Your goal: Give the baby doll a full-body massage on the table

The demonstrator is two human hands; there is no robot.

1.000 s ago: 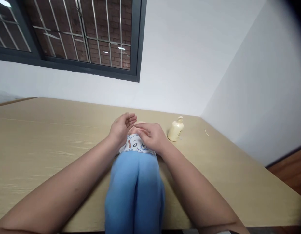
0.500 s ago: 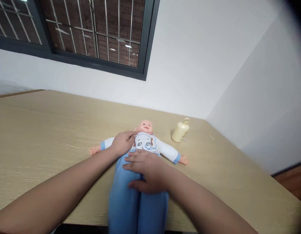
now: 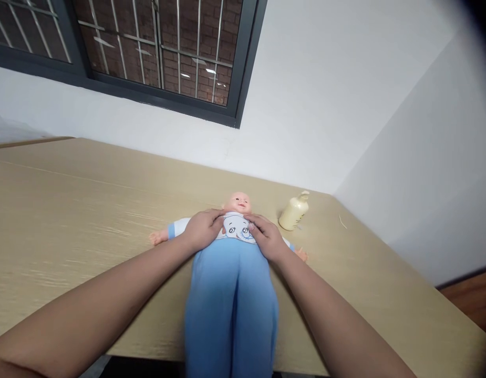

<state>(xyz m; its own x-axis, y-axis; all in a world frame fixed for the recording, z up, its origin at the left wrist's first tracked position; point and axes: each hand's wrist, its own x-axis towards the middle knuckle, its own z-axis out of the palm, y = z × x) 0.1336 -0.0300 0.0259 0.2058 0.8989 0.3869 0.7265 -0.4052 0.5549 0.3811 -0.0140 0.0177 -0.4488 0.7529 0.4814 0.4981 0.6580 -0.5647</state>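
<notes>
Illum.: indoor, moderate, mostly even. Back wall (image 3: 306, 105) reads brightest; R wall (image 3: 435, 163) falls off to grey. Window glass (image 3: 195, 31) is dark w/ small white glare spots (image 3: 210, 71), i.e., reflected lights. Tabletop (image 3: 357, 294) shows pale sheen streaks on L side; soft shadows run alongside both forearms (image 3: 325, 299). Focus: slightly soft; lettering on pump bottle (image 3: 293, 214) illegible. Lens: wide-angle, straight edges tilt; black vignetting at top R corner, lower R edge dim & blurred.
</notes>
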